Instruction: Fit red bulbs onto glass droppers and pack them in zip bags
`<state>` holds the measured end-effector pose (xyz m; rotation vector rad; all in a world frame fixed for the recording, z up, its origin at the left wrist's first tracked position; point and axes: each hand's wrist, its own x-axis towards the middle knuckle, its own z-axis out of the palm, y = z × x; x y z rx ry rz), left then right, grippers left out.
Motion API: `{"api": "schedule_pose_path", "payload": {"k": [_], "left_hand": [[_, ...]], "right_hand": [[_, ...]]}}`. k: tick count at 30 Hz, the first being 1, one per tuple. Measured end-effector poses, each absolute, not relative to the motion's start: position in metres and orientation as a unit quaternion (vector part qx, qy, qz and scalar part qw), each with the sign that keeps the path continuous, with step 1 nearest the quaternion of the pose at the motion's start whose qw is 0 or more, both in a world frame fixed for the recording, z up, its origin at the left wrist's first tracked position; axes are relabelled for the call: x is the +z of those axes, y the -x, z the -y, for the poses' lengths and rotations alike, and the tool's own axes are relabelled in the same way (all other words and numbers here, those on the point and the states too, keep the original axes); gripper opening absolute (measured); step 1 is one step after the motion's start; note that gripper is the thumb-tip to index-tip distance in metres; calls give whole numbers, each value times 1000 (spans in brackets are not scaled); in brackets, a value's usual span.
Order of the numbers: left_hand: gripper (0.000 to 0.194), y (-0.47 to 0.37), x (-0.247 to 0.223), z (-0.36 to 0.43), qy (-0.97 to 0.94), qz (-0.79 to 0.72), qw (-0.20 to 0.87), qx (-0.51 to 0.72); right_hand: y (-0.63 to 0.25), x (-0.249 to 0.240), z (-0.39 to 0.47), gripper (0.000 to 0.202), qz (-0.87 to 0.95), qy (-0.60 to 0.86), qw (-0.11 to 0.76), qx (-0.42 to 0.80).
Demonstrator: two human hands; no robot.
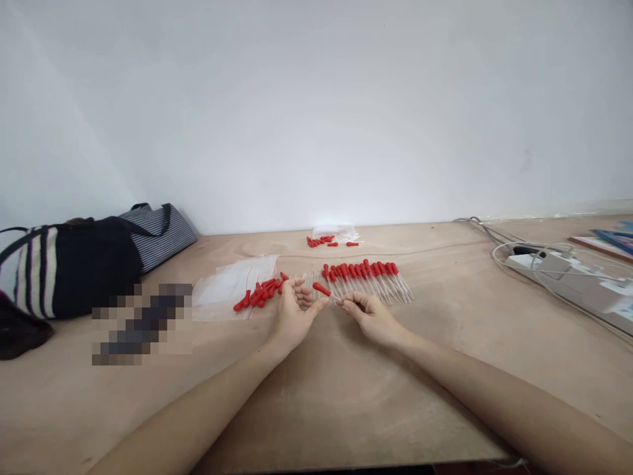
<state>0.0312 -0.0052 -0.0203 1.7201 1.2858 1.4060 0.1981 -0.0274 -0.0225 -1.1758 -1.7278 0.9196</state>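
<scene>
My right hand (pixel 364 315) pinches the glass tube of a dropper, whose red rubber bulb (pixel 322 289) points up and to the left. Close beside that bulb is my left hand (pixel 295 309), its fingers apart and curved, with its thumb near the tube; I see nothing in its grasp. Just beyond both hands lies a row of droppers with red bulbs (pixel 366 268), tubes slanting toward me. Several bare glass tubes (pixel 310 280) lie between the hands' far side and that row. Left of my left hand is a pile of loose red bulbs (pixel 262 291).
Clear plastic zip bags (pixel 222 290) lie under the loose bulbs. More red bulbs (pixel 320 241) and tubes rest near the wall. Dark bags (pixel 99 264) stand at left, beside a pixelated patch (pixel 143 323). A power strip (pixel 568 284) with cables sits at right on the wooden table (pixel 316 409).
</scene>
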Motion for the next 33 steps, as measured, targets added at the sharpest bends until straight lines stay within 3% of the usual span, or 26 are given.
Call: {"api": "schedule_pose_path", "payload": {"k": [4, 8, 13, 22, 28, 33], "left_hand": [[35, -43, -16, 12, -510, -440, 527, 518], [23, -48, -4, 11, -413, -442, 587, 539], [27, -47, 13, -26, -519, -591, 441, 433], [46, -58, 12, -92, -646, -680, 246, 247], [24, -54, 16, -95, -711, -658, 149, 199], [4, -2, 30, -82, -740, -637, 97, 195]], "right_hand": [[-193, -25, 32, 23, 697, 449, 406, 384], [-190, -28, 35, 25, 725, 418, 403, 372], [-194, -33, 29, 24, 696, 458, 432, 345], [-210, -38, 23, 20, 670, 485, 461, 322], [-214, -34, 27, 19, 687, 491, 454, 284], [-214, -28, 32, 17, 718, 500, 429, 224]]}}
